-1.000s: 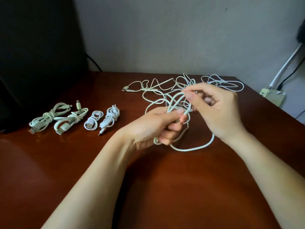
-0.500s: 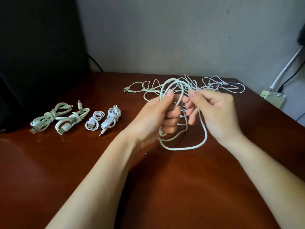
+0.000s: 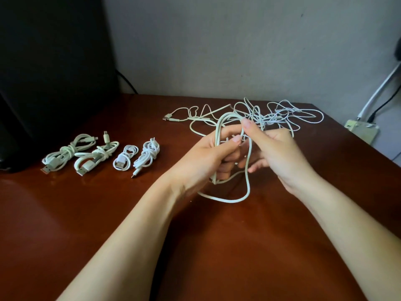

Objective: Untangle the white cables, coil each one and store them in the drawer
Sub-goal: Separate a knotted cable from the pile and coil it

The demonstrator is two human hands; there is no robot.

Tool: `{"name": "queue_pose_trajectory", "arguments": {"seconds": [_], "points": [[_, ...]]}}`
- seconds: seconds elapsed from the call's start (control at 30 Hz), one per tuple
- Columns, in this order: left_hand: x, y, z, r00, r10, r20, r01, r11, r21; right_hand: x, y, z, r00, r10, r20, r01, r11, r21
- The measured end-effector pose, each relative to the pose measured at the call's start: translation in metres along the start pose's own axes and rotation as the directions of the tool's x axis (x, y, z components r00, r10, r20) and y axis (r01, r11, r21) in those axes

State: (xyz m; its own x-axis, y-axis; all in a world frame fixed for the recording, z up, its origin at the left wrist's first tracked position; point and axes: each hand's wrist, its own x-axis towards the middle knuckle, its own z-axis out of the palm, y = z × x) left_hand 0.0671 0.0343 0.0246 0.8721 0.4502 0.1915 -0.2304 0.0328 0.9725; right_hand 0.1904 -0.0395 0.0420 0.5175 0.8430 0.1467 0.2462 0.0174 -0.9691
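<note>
White cable loops (image 3: 217, 135) are gripped by curled fingers of the left hand (image 3: 201, 164). Their top, at one o'clock, is pinched by the right hand (image 3: 280, 157).

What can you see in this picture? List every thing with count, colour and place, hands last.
loose white charging cable: one, white, looped in both hands
tangle of thin white cables: one heap, white, table's far side behind the hands
knotted white cable bundles: four, white, row at table's left
glossy brown wooden table: one, red-brown, foreground
large black object: one, black, far left
pale plastic power strip: one, off-white, past table's right edge
left hand: one, grips the loops
right hand: one, pinches the loop's top
</note>
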Motion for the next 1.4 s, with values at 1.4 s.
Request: {"name": "queue_pose_trajectory", "arguments": {"seconds": [1.4], "points": [[0.005,0.010,-0.024,0.779,0.304,-0.548,-0.311,0.947,0.083,-0.009,0.007,0.006,0.952,-0.131,0.278,0.237,0.890,-0.391]]}}
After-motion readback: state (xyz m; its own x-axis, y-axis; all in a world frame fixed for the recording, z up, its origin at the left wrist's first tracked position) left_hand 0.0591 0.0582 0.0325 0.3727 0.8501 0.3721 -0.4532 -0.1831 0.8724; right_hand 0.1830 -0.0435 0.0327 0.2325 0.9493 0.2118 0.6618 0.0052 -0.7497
